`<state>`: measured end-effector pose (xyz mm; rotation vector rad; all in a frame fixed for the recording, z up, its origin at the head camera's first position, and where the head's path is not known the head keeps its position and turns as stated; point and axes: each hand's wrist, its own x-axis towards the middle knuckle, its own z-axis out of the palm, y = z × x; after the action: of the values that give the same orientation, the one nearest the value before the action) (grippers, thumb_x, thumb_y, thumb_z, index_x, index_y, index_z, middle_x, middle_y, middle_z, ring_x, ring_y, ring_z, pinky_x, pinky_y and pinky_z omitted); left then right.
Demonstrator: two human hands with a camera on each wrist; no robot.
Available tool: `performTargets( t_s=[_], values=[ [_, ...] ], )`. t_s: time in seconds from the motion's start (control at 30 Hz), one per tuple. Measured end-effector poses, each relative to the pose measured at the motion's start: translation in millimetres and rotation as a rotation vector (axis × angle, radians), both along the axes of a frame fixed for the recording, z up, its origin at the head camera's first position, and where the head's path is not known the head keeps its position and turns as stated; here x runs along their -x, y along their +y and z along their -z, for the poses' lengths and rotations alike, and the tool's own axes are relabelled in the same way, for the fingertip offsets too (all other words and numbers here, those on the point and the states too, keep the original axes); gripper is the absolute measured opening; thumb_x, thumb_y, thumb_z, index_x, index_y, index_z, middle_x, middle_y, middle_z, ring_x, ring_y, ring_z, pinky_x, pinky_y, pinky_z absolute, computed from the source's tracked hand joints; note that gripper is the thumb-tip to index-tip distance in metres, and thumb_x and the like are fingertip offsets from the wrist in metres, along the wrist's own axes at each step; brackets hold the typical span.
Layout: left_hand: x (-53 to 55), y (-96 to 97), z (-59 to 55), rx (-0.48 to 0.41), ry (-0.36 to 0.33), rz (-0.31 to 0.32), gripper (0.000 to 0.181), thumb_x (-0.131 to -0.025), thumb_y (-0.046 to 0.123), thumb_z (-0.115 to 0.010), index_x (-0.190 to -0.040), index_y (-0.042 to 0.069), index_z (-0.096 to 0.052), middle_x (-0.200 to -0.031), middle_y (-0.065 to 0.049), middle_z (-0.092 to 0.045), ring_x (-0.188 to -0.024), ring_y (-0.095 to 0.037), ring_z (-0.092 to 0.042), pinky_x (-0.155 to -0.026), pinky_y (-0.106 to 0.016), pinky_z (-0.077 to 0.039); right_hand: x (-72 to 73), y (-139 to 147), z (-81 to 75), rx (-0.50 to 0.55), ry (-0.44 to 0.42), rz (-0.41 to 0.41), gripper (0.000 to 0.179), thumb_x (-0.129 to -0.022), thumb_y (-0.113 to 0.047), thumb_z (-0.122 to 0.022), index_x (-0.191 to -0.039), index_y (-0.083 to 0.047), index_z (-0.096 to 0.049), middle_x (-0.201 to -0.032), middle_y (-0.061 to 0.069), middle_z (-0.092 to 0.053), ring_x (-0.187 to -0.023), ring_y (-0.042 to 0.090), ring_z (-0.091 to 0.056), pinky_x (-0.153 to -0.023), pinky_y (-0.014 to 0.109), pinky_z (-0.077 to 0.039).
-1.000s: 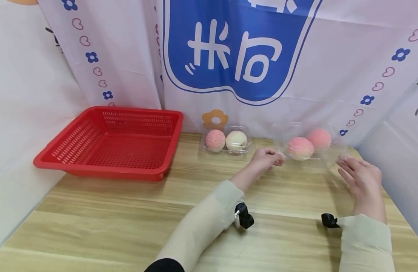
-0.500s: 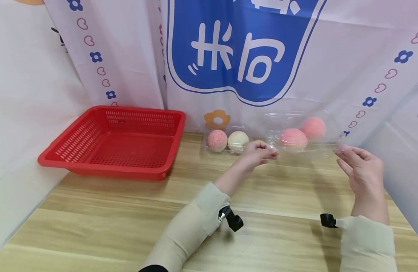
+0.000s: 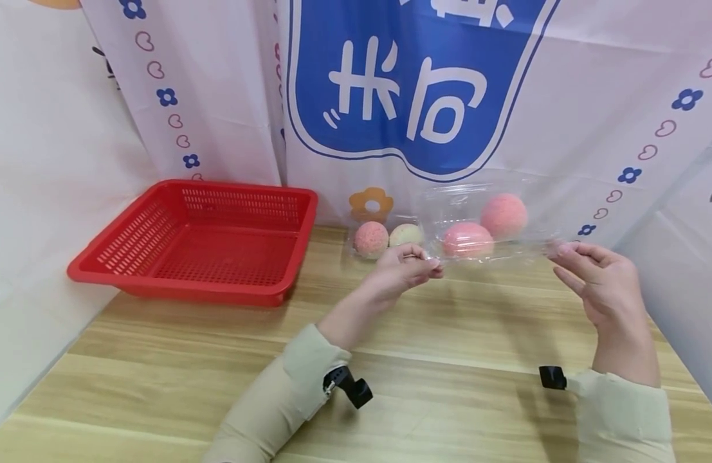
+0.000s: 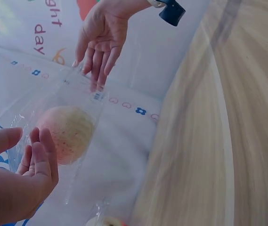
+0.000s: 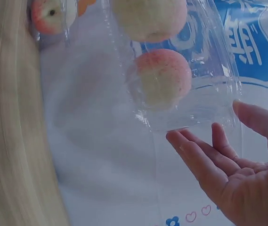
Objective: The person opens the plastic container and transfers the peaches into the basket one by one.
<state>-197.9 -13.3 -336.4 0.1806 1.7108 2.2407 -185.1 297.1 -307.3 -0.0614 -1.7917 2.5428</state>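
Note:
Off the table, a clear plastic box (image 3: 529, 249) hangs between both hands, with a pink-and-cream peach (image 3: 468, 242) and a second peach (image 3: 504, 216) inside. My left hand (image 3: 404, 270) pinches the box's left end. At the other end, my right hand (image 3: 601, 283) grips the rim between thumb and fingers. The right wrist view shows that thumb and fingers on the clear plastic wall (image 5: 204, 106) beside a peach (image 5: 164, 77). Whether the box's lid is fastened cannot be made out.
Behind my left hand, another clear box with a pink peach (image 3: 371, 240) and a pale peach (image 3: 406, 235) stands on the wooden table (image 3: 448, 386). A red plastic basket (image 3: 274, 289) stands at the left. A printed curtain (image 3: 234, 128) hangs along the back.
Both hands have lifted the box with its two peaches and carried it leftward. It now partly overlaps the other box in the head view. The basket has stayed in place.

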Motion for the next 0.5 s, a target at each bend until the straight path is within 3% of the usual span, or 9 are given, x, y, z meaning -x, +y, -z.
performTargets(
  t_s=[0.2,0.5],
  values=[
    [-12.5,-23.3,-1.7,0.001,0.014,0.013,0.021,-0.094,-0.007,-0.055,-0.081,0.010,-0.053,-0.082,0.001,-0.067,-0.080,-0.009,-0.068,-0.103,-0.036,-0.051,-0.5,-12,1.5,-0.090,0.032,-0.126,0.015,-0.095,-0.001,-0.063,-0.090,-0.009,-0.075,-0.095,-0.006,-0.074,-0.090,0.006,-0.073,-0.077,0.019,-0.058],
    [-28.5,-56.1,-0.8,0.063,0.003,0.029,0.017,-0.093,-0.007,-0.058,-0.087,0.009,-0.054,-0.082,0.003,-0.067,-0.082,-0.009,-0.069,-0.101,-0.034,-0.053,-1.1,-26,13.5,-0.214,0.027,-0.294,0.021,-0.097,0.002,-0.058,-0.091,-0.011,-0.073,-0.099,-0.007,-0.073,-0.096,0.002,-0.069,-0.082,0.016,-0.056]
  ],
)
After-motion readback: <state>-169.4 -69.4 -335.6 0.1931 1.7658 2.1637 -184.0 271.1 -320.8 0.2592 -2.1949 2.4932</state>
